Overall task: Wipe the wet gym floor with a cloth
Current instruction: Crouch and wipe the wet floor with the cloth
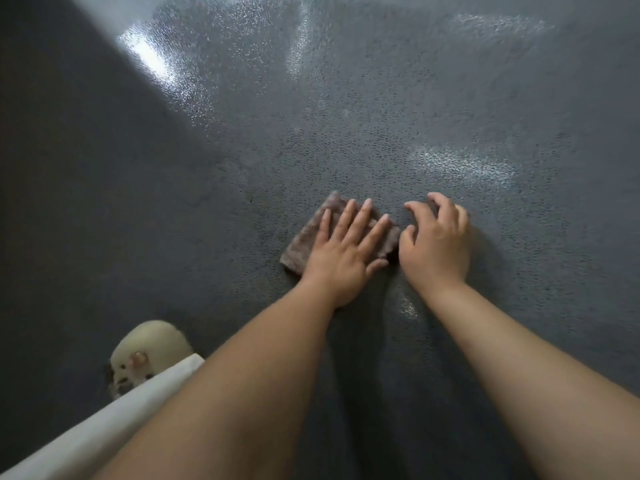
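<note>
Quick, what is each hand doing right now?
Left hand: open, fingers straight, pressing flat on the cloth.
Right hand: open, fingers loosely curled on the floor, holding nothing.

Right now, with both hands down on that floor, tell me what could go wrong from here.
1. The right hand props on bare floor beside the cloth; the floor glistens nearby, so it could slip.
2. The left hand presses flat on the small folded cloth, which may soak through and smear water.
3. The slipper stands on the same floor, so the footing may be slick.
</note>
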The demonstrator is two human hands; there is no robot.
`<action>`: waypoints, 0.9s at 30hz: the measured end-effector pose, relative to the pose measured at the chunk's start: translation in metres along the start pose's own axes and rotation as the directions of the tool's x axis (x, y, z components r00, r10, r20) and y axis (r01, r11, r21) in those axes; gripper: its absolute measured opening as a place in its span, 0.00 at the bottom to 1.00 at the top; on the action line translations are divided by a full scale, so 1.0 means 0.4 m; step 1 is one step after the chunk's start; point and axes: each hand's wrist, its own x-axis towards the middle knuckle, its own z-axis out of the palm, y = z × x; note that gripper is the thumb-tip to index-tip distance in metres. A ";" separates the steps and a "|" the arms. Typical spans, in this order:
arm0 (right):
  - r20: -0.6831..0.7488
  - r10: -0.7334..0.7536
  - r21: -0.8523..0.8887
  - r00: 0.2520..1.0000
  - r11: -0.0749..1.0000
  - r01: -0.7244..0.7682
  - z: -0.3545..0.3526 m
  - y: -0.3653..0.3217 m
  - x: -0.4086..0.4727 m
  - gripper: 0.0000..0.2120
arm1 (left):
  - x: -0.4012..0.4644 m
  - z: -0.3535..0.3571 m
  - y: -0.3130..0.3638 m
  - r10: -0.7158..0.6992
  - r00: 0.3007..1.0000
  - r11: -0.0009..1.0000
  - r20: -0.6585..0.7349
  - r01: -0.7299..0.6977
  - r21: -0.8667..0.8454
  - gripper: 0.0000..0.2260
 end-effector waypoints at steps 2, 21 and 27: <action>0.019 -0.002 -0.024 1.000 1.000 0.003 0.009 -0.016 0.002 0.17 | 0.032 -0.012 -0.083 -0.136 0.991 0.990 -0.014 0.136 -0.027 0.29; -0.158 0.135 -0.128 0.978 0.979 -0.156 0.100 -0.142 0.031 0.22 | 0.186 -0.097 -0.177 0.084 0.996 0.996 -0.029 -0.085 -0.026 0.25; -0.099 0.206 -0.207 0.974 0.953 -0.222 0.098 -0.163 0.038 0.26 | 0.320 -0.165 -0.411 -0.329 0.944 0.923 -0.018 0.318 -0.217 0.25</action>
